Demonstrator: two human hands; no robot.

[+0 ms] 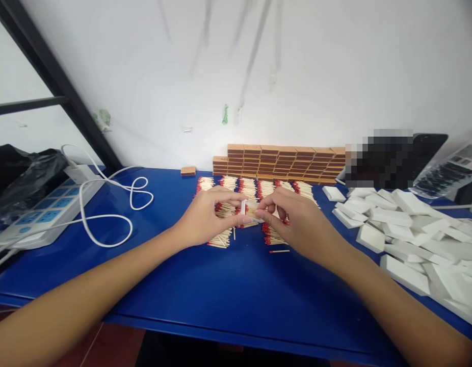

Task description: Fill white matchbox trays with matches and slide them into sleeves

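Matches [247,187] partly hidden behind hands [203,215]; dark device [430,153] pixelated; white boxes [402,216] cut off at right.

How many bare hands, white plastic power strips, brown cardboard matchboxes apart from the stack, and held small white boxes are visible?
Bare hands: 2 (left hand, right hand)
Power strip: 1
Matchbox apart from the stack: 1
Held white box: 1
Total: 5

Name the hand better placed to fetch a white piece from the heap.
Likely the right hand: it lies nearer the heap of white pieces, while the left hand is farther off, holding the small white tray.
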